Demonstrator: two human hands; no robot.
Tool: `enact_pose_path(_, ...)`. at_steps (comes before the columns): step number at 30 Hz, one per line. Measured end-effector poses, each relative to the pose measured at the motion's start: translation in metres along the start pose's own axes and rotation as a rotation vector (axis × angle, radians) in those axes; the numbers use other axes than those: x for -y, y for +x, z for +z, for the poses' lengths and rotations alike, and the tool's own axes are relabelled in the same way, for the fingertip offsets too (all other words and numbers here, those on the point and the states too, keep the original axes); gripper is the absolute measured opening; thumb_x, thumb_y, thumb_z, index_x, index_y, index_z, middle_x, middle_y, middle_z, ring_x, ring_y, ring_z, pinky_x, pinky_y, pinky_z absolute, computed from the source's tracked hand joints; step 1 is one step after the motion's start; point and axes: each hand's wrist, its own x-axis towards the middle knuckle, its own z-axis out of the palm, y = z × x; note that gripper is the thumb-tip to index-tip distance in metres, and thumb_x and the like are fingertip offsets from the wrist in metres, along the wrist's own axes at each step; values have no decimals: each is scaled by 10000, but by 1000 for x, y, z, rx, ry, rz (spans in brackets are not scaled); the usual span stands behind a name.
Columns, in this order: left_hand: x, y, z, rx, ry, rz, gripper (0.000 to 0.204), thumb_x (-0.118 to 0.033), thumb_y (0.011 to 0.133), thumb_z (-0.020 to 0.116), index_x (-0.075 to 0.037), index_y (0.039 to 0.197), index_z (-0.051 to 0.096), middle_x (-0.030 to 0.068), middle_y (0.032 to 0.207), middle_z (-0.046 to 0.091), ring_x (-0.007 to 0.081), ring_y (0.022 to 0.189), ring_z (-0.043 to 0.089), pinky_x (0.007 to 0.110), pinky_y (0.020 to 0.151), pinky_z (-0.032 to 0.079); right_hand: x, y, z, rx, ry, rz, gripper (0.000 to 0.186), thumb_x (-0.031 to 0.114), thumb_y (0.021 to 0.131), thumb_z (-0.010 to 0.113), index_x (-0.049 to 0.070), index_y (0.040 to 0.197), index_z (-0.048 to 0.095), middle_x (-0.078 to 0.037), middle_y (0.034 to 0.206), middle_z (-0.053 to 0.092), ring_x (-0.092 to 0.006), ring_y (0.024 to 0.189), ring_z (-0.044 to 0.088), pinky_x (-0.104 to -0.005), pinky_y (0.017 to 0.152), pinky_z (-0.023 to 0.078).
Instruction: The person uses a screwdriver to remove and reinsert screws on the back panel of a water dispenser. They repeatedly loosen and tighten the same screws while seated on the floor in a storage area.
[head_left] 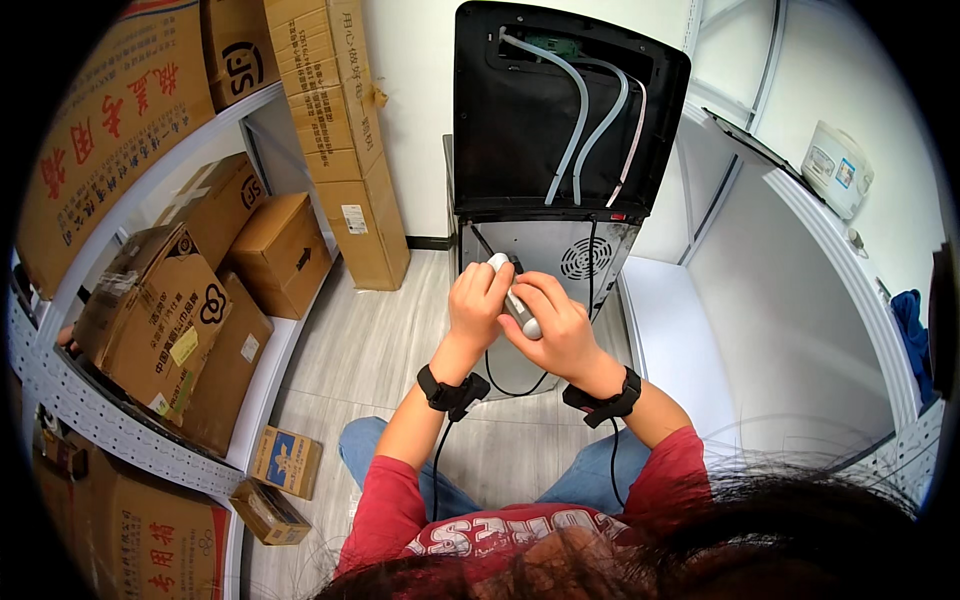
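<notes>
My left hand (pixel 477 305) and my right hand (pixel 550 322) are closed around a small white-and-grey handheld object (pixel 526 318), held at a slant in front of a metal appliance. A dark piece and a black cable (pixel 515 393) show by my fingers; whether they join the object is unclear. The appliance's silver back panel (pixel 622 245) has a round vent (pixel 585 257). Its black top (pixel 520 120) stands raised, with pale tubes (pixel 572 130) and a small green board showing.
A tall cardboard carton (pixel 360 230) stands behind on the left. Shelves of brown boxes (pixel 270 260) line the left side, with small boxes (pixel 285 460) low beside them. White shelving (pixel 665 350) runs along the right, holding a pale container (pixel 835 165) and blue cloth (pixel 905 335).
</notes>
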Motion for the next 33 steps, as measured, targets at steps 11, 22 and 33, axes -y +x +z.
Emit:
enact_pose_path(11, 1, 2, -1, 5, 6, 12, 287, -61, 664, 621, -40, 950, 606, 62, 702, 436, 228, 603, 472, 335, 519, 401, 1, 2, -2, -3, 14, -3, 329, 147, 733, 739, 2, 995, 603, -118, 1042, 592, -248, 667, 634, -312, 571, 530)
enact_pose_path(22, 1, 4, -2, -2, 3, 13, 293, -74, 670, 618, -37, 961, 608, 64, 707, 446, 231, 612, 482, 339, 523, 402, 2, 3, -3, -9, 11, 6, 331, 134, 732, 738, -2, 1000, 601, -123, 1035, 596, -253, 696, 638, -310, 583, 531)
enact_pose_path(33, 2, 5, 2, -6, 11, 15, 307, -64, 663, 623, -39, 969, 607, 65, 718, 454, 234, 619, 486, 342, 532, 409, -1, 2, -2, -30, -1, 21, 329, 133, 742, 740, -3, 1008, 602, -137, 1046, 607, -270, 730, 652, -321, 618, 544)
